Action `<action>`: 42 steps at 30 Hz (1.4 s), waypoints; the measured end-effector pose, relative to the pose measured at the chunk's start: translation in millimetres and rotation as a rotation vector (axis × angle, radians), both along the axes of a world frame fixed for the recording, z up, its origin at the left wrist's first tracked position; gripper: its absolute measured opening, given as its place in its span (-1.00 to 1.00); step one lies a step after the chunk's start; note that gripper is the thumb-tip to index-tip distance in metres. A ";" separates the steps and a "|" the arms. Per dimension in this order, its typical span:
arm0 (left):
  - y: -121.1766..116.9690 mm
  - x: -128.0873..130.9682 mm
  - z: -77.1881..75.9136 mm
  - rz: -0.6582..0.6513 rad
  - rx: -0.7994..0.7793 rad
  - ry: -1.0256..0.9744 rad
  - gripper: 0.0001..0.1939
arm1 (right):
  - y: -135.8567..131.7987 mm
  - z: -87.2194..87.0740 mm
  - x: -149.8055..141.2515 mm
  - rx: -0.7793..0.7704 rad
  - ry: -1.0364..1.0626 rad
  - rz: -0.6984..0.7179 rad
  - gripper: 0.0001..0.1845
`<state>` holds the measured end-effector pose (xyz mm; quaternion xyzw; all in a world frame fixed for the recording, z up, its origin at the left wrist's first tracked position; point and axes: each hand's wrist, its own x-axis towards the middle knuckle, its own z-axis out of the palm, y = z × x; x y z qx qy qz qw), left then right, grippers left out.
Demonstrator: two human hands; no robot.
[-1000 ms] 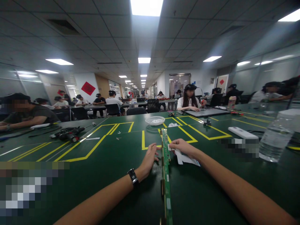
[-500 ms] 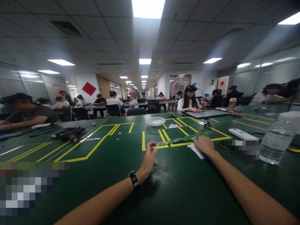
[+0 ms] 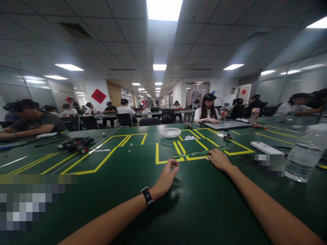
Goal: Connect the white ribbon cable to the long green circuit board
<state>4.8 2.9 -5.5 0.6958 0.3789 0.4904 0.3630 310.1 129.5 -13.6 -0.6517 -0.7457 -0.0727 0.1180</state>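
A long, narrow green circuit board point(image 3: 194, 154) lies across the yellow tape lines on the green table. My right hand point(image 3: 220, 160) is at the right part of its near edge, with bent fingers gripping it; the fingertips are partly hidden. My left hand point(image 3: 167, 175), with a black-strapped watch on the wrist, hovers just short of the board's left end. Its fingers are loosely curled, with nothing visible in them. A small bit of white strip point(image 3: 203, 157) shows beside my right fingers.
Beyond the board stand a white basket point(image 3: 170, 132) and crumpled white paper point(image 3: 190, 137). To the right are a white power bank point(image 3: 266, 148), a dark phone and a clear water bottle point(image 3: 304, 153). Black tools point(image 3: 76, 145) lie left. A co-worker sits across the table.
The board has come down flat onto the table. My left hand has let go of its left end and drawn back slightly. The white strip by my right hand is now mostly covered.
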 end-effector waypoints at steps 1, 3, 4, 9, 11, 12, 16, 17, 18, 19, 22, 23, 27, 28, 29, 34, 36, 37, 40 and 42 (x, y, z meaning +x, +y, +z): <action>0.6 0.4 -1.2 -0.012 0.008 0.005 -0.84 | 1.2 -1.3 0.1 0.008 0.001 -0.012 -0.56; 1.8 0.6 -3.9 -0.025 0.010 0.019 -0.82 | 4.0 -3.2 0.3 0.023 -0.005 -0.039 -0.57; 2.3 0.5 -5.0 -0.027 0.009 0.025 -0.81 | 5.4 -3.8 0.4 0.028 -0.010 -0.053 -0.57; 1.9 -0.3 -6.2 -0.032 0.002 0.033 -0.79 | 8.3 -3.8 -1.0 0.031 -0.008 -0.106 -0.55; 0.6 -0.4 -4.9 -0.046 -0.005 0.056 -0.79 | 7.7 -3.1 -1.5 0.030 -0.005 -0.115 -0.55; -0.2 -0.3 -4.1 -0.052 -0.007 0.075 -0.80 | 7.3 -2.9 -1.7 0.029 -0.005 -0.117 -0.55; -3.2 0.8 -0.4 -0.066 -0.011 0.158 -0.81 | 7.3 -3.7 -0.7 0.019 -0.004 -0.099 -0.53; -3.7 1.1 0.2 -0.067 -0.015 0.170 -0.81 | 7.8 -4.3 -0.2 0.011 -0.005 -0.096 -0.52; -4.0 1.4 0.7 -0.069 -0.020 0.179 -0.81 | 8.3 -5.1 0.3 0.001 -0.005 -0.096 -0.51; -4.3 1.6 0.9 -0.070 -0.023 0.186 -0.80 | 8.8 -5.7 0.7 -0.010 -0.006 -0.098 -0.50; -4.6 1.7 0.6 -0.076 -0.016 0.203 -0.79 | 9.6 -6.4 1.4 -0.027 0.003 -0.101 -0.48; -4.7 1.6 0.5 -0.076 -0.011 0.211 -0.78 | 9.5 -5.9 1.3 -0.026 0.010 -0.097 -0.48; -5.8 0.9 1.0 -0.082 0.009 0.265 -0.79 | 8.0 -2.8 -0.1 -0.021 0.046 -0.087 -0.50; -6.1 0.7 1.3 -0.084 0.014 0.282 -0.79 | 7.6 -2.4 -0.5 -0.012 0.053 -0.090 -0.51; -6.5 0.6 1.5 -0.089 0.021 0.298 -0.79 | 7.1 -2.2 -0.8 0.005 0.058 -0.093 -0.52; -8.4 0.7 2.5 -0.101 0.077 0.366 -0.79 | 3.0 -1.6 -2.5 0.215 0.030 -0.097 -0.60; -10.3 0.9 3.8 -0.106 0.115 0.406 -0.80 | 0.0 1.6 -4.3 0.307 0.033 -0.090 -0.64; -11.6 1.1 4.8 -0.111 0.135 0.432 -0.80 | -1.6 4.2 -5.5 0.347 0.041 -0.085 -0.65; -15.8 2.1 8.2 -0.139 0.201 0.525 -0.81 | -6.8 15.2 -11.8 0.422 0.067 -0.044 -0.67; -18.2 3.1 9.8 -0.159 0.247 0.594 -0.82 | -10.8 23.2 -19.7 0.422 0.088 0.039 -0.69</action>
